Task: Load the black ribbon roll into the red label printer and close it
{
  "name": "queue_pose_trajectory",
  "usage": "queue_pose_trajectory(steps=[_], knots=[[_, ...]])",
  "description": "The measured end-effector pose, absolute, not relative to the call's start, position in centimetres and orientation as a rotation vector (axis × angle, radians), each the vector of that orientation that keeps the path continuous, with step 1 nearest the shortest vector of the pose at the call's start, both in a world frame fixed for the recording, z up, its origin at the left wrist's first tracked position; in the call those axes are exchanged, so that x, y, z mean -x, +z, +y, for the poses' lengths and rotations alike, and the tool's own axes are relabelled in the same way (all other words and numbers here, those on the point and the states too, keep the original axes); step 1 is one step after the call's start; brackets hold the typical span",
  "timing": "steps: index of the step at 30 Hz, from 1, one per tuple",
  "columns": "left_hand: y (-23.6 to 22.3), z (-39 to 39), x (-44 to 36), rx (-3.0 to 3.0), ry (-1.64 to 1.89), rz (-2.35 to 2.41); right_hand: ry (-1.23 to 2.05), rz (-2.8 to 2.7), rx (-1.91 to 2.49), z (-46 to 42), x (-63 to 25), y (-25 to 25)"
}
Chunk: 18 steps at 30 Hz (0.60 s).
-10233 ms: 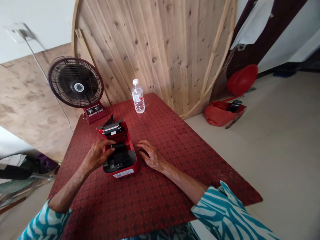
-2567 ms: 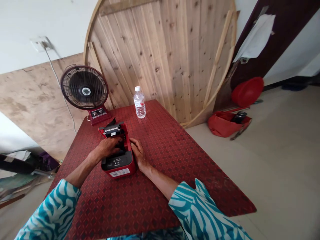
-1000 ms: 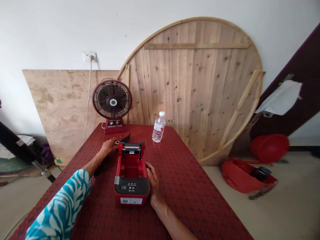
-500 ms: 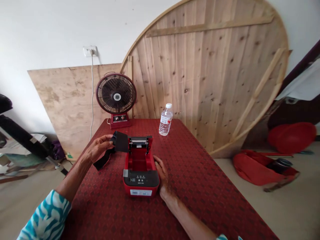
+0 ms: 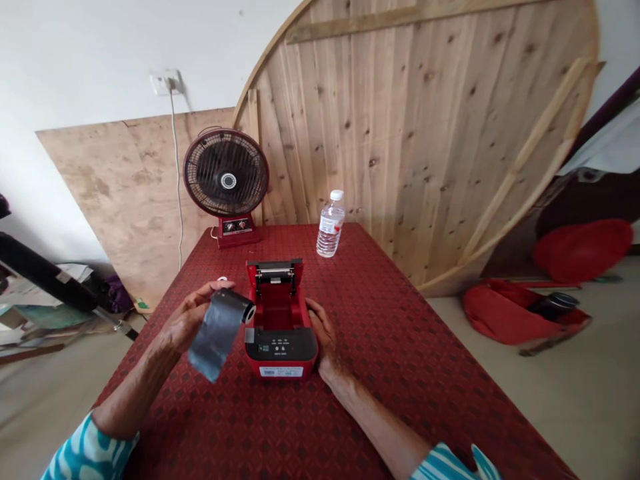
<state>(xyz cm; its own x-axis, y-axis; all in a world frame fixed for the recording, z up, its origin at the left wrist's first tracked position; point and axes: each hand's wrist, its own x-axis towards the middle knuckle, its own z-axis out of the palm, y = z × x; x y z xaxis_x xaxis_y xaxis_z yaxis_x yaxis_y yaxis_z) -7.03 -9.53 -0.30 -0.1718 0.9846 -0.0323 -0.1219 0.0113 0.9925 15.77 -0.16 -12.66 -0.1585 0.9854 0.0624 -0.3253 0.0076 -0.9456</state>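
A small red and black label printer (image 5: 281,357) sits on the table with its lid raised, so its red inner bay shows. To the left of it, in the air, my left hand (image 5: 186,320) is closed on a roll of black ribbon (image 5: 216,333). A loose, shiny length hangs down from that roll, and the white-rimmed end of its core points at the printer. My right hand (image 5: 324,333) curls along the printer's right side and grips it there; some fingertips are hidden behind its edge.
At the back left of the red-covered table (image 5: 380,373) stands a fan (image 5: 227,175). A clear water bottle (image 5: 330,230) is at the back middle. Round wooden boards (image 5: 400,140) lean on the wall behind. A red bag (image 5: 505,327) lies on the floor at right.
My left hand has moved slightly down with the ribbon roll and turned it, so its loose length now hangs in front. My right hand stays on the printer. The view has shifted a little.
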Motion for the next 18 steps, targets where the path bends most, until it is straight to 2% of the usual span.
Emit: queue_pose_trajectory(steps=[5,13,18], knots=[[0.0,-9.6,4.4,-1.031,1.308,1.156,1.41,-1.117,0.847,-0.5,-15.9,-12.1],[-0.4,-10.5,3.2,-1.619,1.407,1.171,1.409,-1.106,0.839,-0.2,-15.6,-12.3],[-0.7,-10.8,3.1,-1.636,1.38,1.193,1.394,-1.134,0.816,-0.2,-15.7,-12.2]])
